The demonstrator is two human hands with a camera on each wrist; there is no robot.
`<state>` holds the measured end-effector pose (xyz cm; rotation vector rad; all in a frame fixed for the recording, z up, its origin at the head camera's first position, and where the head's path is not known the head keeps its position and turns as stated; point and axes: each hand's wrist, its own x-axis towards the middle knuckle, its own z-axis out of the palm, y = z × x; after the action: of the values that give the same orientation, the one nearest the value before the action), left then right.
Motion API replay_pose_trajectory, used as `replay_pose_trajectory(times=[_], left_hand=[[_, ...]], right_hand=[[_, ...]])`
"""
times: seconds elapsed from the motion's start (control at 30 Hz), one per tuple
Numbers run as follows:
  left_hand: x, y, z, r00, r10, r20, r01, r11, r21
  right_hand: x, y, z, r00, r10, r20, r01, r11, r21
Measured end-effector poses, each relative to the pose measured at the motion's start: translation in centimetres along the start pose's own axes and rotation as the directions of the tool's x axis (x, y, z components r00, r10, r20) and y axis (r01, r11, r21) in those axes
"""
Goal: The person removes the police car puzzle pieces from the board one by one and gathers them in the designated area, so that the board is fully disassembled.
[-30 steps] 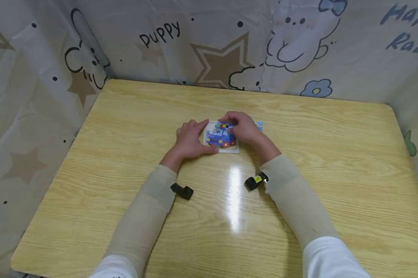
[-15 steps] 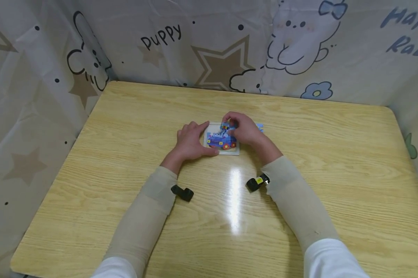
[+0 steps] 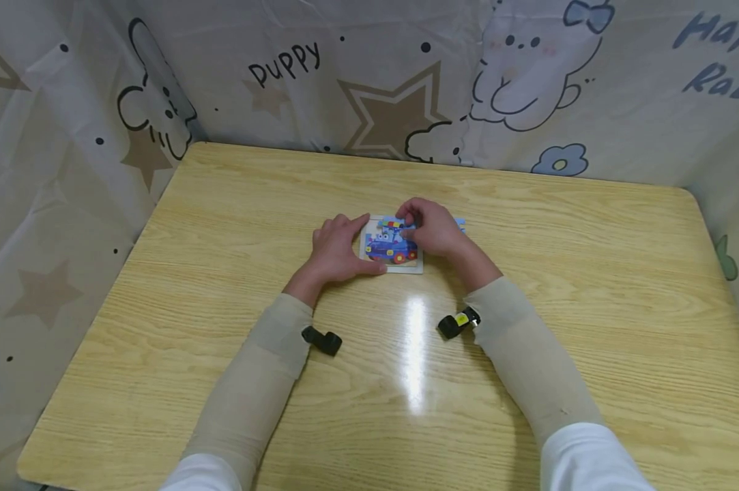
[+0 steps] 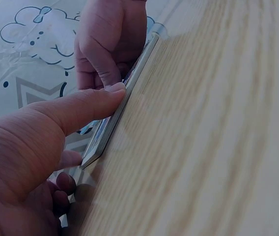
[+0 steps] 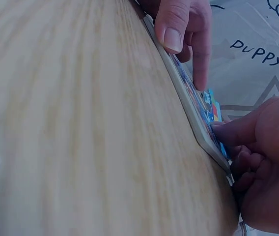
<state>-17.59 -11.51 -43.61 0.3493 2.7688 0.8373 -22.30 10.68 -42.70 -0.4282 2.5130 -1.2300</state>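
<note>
A small flat jigsaw puzzle board [image 3: 411,269] with a pale frame lies on the table, showing a blue cartoon car with red wheels. My left hand [image 3: 337,251] spans its left side, thumb on the near edge and index finger at the far left corner, both fairly straight. At the board's far side, my right hand [image 3: 433,228] pinches a puzzle piece [image 3: 390,224] with a red and yellow light bar on it. In the right wrist view that piece [image 5: 214,107] stands a little above the board, beside the right thumb. The right fingertips are partly hidden.
More light blue puzzle pieces [image 3: 460,224] lie just right of the board, partly behind the right hand. The wooden table [image 3: 590,286] reaches a patterned cloth wall [image 3: 381,88] at the back. A black wrist camera [image 3: 323,339] hangs from the left sleeve.
The light-bar piece was turned and pulled right half a second ago; now it lies level again, further left along the board's far edge. My left hand and the board have stayed put.
</note>
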Motion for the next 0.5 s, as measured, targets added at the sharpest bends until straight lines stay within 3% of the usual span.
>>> replay_pose_trajectory(times=[0.27,0.5], left_hand=[[0.14,-0.09,0.06,1.000,0.001,0.000,-0.001,1.000,0.004],[0.06,-0.02,0.08,1.000,-0.010,0.007,0.009,1.000,0.007]], right_hand=[[-0.13,0.20,0.04,0.999,-0.044,0.004,0.044,0.999,-0.005],[0.20,0.16,0.15,0.998,-0.035,0.042,0.036,0.999,-0.023]])
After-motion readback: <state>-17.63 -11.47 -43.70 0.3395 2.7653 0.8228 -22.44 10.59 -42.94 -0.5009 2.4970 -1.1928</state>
